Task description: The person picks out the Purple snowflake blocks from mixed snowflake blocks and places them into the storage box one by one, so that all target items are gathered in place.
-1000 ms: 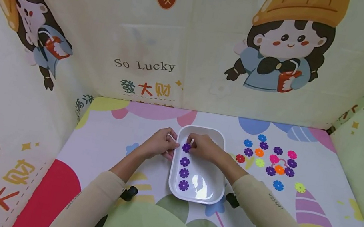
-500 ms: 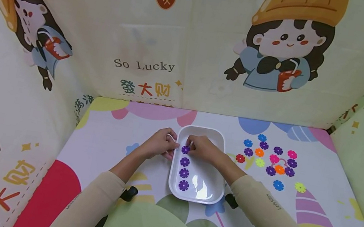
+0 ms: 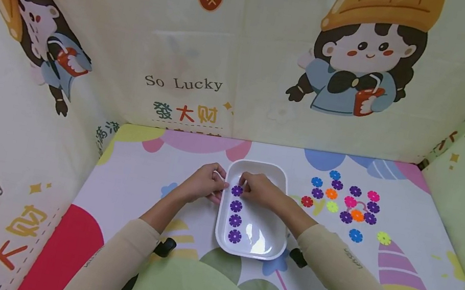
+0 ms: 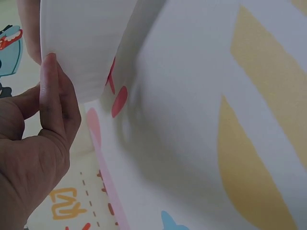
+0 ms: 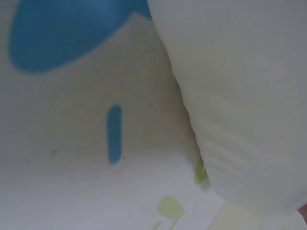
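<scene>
The tray (image 3: 270, 208) was coloured plain white, and the notched flower discs (image 3: 235, 220) in it were coloured purple. The loose discs (image 3: 357, 216) were tinted blue, purple, orange, pink, red and yellow-green. The sleeves (image 3: 352, 285) were coloured beige, the white tablecloth (image 3: 133, 179) printed with multicoloured shapes.

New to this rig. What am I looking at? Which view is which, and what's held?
No machine here: it's a person's two bare hands. The wide picture comes from a camera worn on the head, looking forward and down; the other two come from cameras on the wrists. The left one shows that hand beside the tray; the right one mostly shows a pale surface, probably the tray's side.

The left hand holds the rim of the white tray. The right hand is at the farthest of four purple flowers inside; pinching or just touching, I can't tell. More colored flowers lie to the right on the patterned tablecloth.
</scene>
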A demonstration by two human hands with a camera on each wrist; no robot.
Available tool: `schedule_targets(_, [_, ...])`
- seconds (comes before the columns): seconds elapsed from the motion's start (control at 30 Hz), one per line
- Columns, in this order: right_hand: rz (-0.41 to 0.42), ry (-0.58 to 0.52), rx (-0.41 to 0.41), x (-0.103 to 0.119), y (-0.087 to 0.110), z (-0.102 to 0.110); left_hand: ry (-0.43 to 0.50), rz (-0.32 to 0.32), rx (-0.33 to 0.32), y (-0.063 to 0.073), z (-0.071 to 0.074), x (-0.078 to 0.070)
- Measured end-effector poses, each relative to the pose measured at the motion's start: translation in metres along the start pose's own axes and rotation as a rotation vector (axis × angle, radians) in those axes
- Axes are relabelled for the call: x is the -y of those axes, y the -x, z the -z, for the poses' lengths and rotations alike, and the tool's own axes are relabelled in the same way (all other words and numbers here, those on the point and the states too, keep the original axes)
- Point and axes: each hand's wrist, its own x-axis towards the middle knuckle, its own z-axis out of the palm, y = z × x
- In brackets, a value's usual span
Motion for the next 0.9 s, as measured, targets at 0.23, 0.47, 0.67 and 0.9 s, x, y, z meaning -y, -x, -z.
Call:
schedule_targets(0.23, [0.005,0.037,-0.021,0.001,0.013,0.009,-0.002,0.010,-0.001,0.000,0.000,0.000])
schedule_targets(0.47, [0.011,0.026,-0.087,0.002,0.038,0.030,-0.004,0.009,-0.002,0.000,0.000,0.000])
schedule_targets(0.67, [-0.027,-0.017,-0.161,-0.006,0.064,0.047,-0.020,0.016,-0.007,0.001,-0.001,-0.002])
schedule_targets(0.9, [-0.037,-0.020,-0.263,-0.026,0.094,0.060,-0.022,0.020,-0.006,0.001,0.001,-0.003])
